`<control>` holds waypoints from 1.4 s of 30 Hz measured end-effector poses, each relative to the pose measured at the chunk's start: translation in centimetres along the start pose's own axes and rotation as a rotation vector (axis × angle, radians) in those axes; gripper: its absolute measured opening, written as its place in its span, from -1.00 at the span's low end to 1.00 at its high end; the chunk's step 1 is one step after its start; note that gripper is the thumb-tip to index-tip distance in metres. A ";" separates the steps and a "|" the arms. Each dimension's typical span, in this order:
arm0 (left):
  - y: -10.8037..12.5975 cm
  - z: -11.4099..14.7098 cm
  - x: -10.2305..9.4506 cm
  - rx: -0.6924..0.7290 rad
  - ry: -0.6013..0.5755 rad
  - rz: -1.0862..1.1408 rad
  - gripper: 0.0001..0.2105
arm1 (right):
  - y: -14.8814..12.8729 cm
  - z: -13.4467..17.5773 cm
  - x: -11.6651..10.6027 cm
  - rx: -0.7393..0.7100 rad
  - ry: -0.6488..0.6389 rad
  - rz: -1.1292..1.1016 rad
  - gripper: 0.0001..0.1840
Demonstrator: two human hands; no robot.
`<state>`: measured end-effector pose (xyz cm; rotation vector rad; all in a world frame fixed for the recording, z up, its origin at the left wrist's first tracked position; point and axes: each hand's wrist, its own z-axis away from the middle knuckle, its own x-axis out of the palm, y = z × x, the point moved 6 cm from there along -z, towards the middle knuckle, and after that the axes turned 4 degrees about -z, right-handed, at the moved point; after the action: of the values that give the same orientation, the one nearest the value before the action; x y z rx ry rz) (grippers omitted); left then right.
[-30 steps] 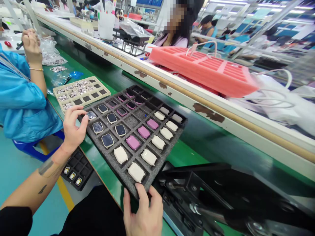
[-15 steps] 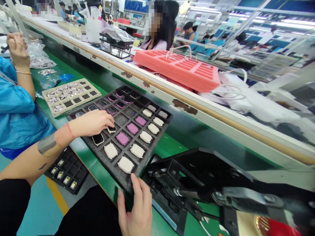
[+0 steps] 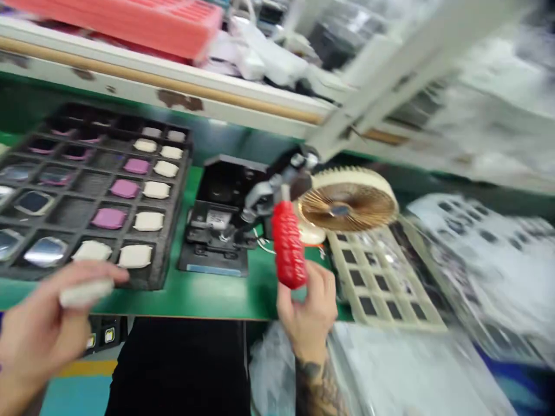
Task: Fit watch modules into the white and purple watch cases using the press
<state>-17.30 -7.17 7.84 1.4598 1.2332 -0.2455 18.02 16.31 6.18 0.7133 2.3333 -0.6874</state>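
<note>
My left hand (image 3: 56, 323), blurred, is closed on a pale watch case (image 3: 87, 293) in front of the black foam tray (image 3: 161, 263). In the tray's pockets sit cream cases (image 3: 135, 256), purple cases (image 3: 109, 218) and dark glossy-faced ones (image 3: 34, 202). My right hand (image 3: 309, 306) has its thumb and fingers around the lower end of a red ribbed handle (image 3: 289, 245). That handle belongs to a black toggle-clamp press (image 3: 217, 231) standing on the green bench. Whether anything lies in the press, I cannot tell.
A round fan (image 3: 347, 202) stands behind the handle. Right of it lies a beige compartment tray (image 3: 368, 306) with small parts. White sheets (image 3: 485, 248) cover the far right. Above the bench runs a shelf edge (image 3: 243, 98) with a pink foam tray (image 3: 151, 29).
The view has turned right. My left hand has lifted a watch case out of the black tray. My right hand has moved from the tray's edge to the red handle.
</note>
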 end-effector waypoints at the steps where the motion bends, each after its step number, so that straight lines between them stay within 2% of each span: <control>1: 1.4 1.2 2.1 0.059 -0.101 0.198 -0.55 | 1.6 0.2 -0.6 0.046 -0.077 0.117 -0.72; 2: 3.0 2.1 4.3 0.120 -0.169 0.346 -0.58 | 3.0 0.4 -0.9 0.092 -0.172 0.244 -0.70; 3: 4.1 2.5 6.4 0.116 -0.201 0.447 -0.58 | 4.2 0.8 -1.0 0.136 -0.275 0.367 -0.67; 6: 6.7 1.8 12.5 -0.028 -0.293 0.724 -0.71 | 6.7 2.3 -0.8 0.231 -0.520 0.585 -0.60; 8: 7.6 0.6 15.3 -0.154 -0.368 0.848 -0.83 | 7.5 3.0 -0.4 0.257 -0.578 0.550 -0.57; 10: 7.8 -0.3 16.8 -0.244 -0.416 0.907 -0.81 | 7.9 3.5 -0.2 0.271 -0.564 0.441 -0.50; 12: 7.5 -0.6 17.2 -0.303 -0.431 0.934 -0.71 | 7.9 3.9 -0.6 0.295 -0.464 0.296 -0.50; 13: 7.3 -0.5 17.3 -0.323 -0.427 0.944 -0.66 | 7.8 4.0 -1.1 0.310 -0.368 0.212 -0.55; 16: 7.2 -0.1 17.4 -0.354 -0.407 0.985 -0.59 | 7.0 4.5 -2.4 0.362 0.027 -0.178 -0.75; 18: 7.4 -0.1 17.5 -0.372 -0.390 1.030 -0.60 | 6.3 4.9 -2.2 0.367 0.253 -0.498 -0.81; 20: 7.6 -0.3 17.6 -0.396 -0.369 1.064 -0.57 | 5.2 4.9 -1.1 0.344 0.349 -0.680 -0.82; 22: 7.7 -0.6 17.6 -0.424 -0.352 1.077 -0.56 | 3.9 4.4 0.1 0.297 0.323 -0.624 -0.79; 24: 7.7 -0.7 17.7 -0.445 -0.344 1.093 -0.55 | 2.3 3.5 0.9 0.204 0.254 -0.422 -0.76; 26: 7.7 -0.5 17.7 -0.448 -0.350 1.108 -0.51 | 0.9 2.7 0.9 0.075 0.238 -0.239 -0.77; 28: 7.6 -0.1 17.9 -0.439 -0.367 1.118 -0.51 | 0.2 2.0 0.5 0.010 0.260 -0.169 -0.81; 30: 7.5 0.2 18.0 -0.431 -0.378 1.124 -0.53 | 0.2 1.4 0.6 0.042 0.205 -0.195 -0.86; 33: 7.5 0.2 18.1 -0.428 -0.378 1.137 -0.56 | 0.5 1.3 1.5 0.140 0.041 -0.220 -0.89; 35: 7.6 0.1 18.0 -0.431 -0.358 1.132 -0.58 | 0.3 1.7 1.2 0.212 0.096 -0.277 -0.85; 38: 7.7 -0.2 17.9 -0.426 -0.339 1.085 -0.60 | -1.1 2.8 0.9 0.288 0.263 -0.540 -0.78; 40: 7.9 -0.2 18.0 -0.414 -0.347 1.044 -0.60 | -3.0 3.2 1.4 0.250 0.223 -0.702 -0.83; 42: 7.9 0.0 17.9 -0.403 -0.345 1.020 -0.59 | -5.1 3.3 2.3 0.198 0.121 -0.790 -0.86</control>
<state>-3.53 4.05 -0.47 1.4284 0.1494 0.4093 14.49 11.32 3.89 -0.1392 2.6672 -1.2459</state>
